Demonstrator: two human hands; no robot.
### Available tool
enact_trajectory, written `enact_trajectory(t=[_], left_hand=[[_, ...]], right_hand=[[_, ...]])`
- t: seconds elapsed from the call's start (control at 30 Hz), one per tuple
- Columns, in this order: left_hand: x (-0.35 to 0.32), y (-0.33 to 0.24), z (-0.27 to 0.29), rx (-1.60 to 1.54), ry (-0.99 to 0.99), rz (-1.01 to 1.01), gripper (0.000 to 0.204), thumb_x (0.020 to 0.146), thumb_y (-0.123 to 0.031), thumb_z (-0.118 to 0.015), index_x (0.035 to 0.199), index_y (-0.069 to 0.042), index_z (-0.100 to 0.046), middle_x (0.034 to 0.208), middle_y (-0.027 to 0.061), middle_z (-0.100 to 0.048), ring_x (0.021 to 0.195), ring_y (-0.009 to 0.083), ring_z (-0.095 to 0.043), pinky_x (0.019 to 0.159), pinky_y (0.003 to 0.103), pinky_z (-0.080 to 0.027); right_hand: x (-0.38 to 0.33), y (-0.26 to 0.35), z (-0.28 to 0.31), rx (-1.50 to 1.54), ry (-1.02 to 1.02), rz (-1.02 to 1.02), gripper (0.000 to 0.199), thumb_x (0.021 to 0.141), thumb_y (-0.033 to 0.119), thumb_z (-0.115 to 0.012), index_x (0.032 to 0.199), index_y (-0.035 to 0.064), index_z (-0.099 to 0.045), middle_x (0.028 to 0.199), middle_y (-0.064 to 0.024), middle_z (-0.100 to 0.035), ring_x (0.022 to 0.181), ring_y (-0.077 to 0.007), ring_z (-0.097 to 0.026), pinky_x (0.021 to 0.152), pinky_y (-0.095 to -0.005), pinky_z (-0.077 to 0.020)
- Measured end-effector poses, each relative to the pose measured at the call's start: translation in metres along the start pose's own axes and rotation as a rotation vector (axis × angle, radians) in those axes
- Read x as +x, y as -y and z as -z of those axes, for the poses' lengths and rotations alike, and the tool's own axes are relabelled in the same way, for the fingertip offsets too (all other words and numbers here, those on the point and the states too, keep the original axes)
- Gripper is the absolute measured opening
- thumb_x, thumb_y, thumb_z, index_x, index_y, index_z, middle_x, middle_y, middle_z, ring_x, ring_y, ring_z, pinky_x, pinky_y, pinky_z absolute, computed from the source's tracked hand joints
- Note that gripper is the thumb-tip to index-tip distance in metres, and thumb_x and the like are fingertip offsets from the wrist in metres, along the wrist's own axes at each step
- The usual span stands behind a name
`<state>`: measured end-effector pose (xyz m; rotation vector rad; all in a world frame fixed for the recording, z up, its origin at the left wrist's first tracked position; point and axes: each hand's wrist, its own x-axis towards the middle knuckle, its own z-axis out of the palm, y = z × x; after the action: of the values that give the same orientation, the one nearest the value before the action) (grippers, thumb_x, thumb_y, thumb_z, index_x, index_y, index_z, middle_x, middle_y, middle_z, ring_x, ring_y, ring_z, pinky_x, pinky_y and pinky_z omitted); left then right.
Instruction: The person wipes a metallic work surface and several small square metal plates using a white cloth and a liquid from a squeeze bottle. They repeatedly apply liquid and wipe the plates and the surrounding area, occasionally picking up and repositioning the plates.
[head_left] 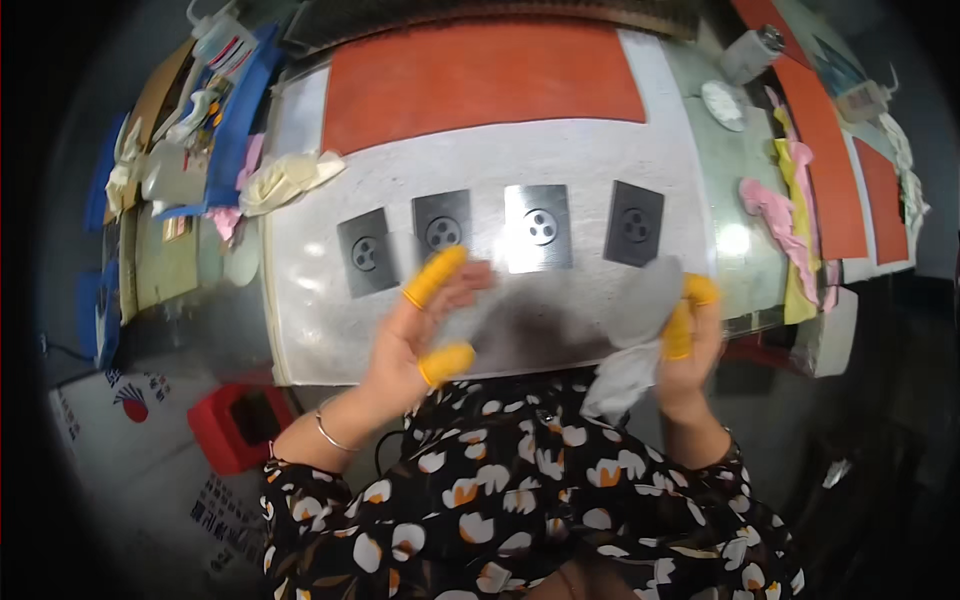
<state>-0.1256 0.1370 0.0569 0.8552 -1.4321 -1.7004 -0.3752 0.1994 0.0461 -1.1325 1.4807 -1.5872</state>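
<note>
Big white-topped table w/ an orange mat at the back, four dark metal plates in a row on it. Looks like mid wipe-down, between plates imo. Left hand is open, fingers spread, holding nothing, hovering just in front of the 2nd plate. Right hand is closed on a grey-white cloth, near the right-most plate. Next prob needs a plate grabbed w/ the free hand.
</note>
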Motion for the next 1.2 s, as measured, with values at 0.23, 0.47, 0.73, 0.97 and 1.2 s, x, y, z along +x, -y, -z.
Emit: enact_trajectory(t=[0.23, 0.47, 0.73, 0.97, 1.2], left_hand=[[0.017, 0.036, -0.052, -0.686, 0.075, 0.438, 0.076, 0.075, -0.026, -0.071, 0.136, -0.004, -0.031, 0.128, 0.0084, -0.044, 0.117, 0.02, -0.044, 0.098, 0.033, -0.037], [0.015, 0.037, -0.071, -0.673, 0.085, 0.302, 0.06, 0.083, -0.03, -0.06, 0.13, -0.001, -0.037, 0.128, 0.0163, -0.045, 0.115, 0.024, -0.048, 0.096, 0.036, -0.04], [-0.003, 0.063, -0.023, -0.142, 0.046, 0.334, 0.042, 0.076, -0.011, -0.067, 0.114, 0.0, -0.051, 0.107, 0.0138, -0.058, 0.099, 0.0238, -0.057, 0.086, 0.034, -0.046], [0.005, 0.048, -0.022, 0.89, 0.186, -0.009, 0.037, 0.072, -0.01, -0.07, 0.107, -0.004, -0.058, 0.11, 0.0122, -0.059, 0.102, 0.0244, -0.056, 0.089, 0.034, -0.043], [-0.007, 0.044, -0.025, 0.817, 0.077, 0.071, 0.033, 0.07, -0.009, -0.068, 0.101, -0.003, -0.061, 0.105, 0.012, -0.062, 0.098, 0.0273, -0.059, 0.084, 0.035, -0.046]], right_hand=[[-0.015, -0.022, -0.063, 0.205, 0.408, 0.104, 0.031, 0.088, 0.008, -0.046, 0.118, 0.0019, -0.039, 0.108, -0.01, -0.044, 0.1, -0.0195, -0.043, 0.09, -0.0314, -0.0324], [-0.02, -0.016, -0.016, -0.034, 0.632, 0.079, 0.034, 0.084, 0.015, -0.058, 0.117, 0.0076, -0.053, 0.104, -0.0104, -0.059, 0.089, -0.0236, -0.058, 0.079, -0.0339, -0.0448], [0.121, -0.01, 0.125, -1.248, -0.006, 0.693, 0.04, 0.075, 0.025, -0.068, 0.11, 0.0089, -0.057, 0.102, -0.0139, -0.059, 0.087, -0.0313, -0.056, 0.076, -0.0375, -0.0434], [0.183, -0.048, 0.169, -1.525, 0.316, 0.42, 0.032, 0.083, 0.03, -0.057, 0.107, 0.008, -0.054, 0.09, -0.0132, -0.057, 0.085, -0.0318, -0.055, 0.072, -0.0417, -0.0435], [0.208, -0.051, 0.175, -1.346, 0.535, 0.301, 0.021, 0.088, 0.02, -0.05, 0.101, 0.0038, -0.05, 0.083, -0.0187, -0.057, 0.078, -0.036, -0.055, 0.069, -0.0434, -0.043]])
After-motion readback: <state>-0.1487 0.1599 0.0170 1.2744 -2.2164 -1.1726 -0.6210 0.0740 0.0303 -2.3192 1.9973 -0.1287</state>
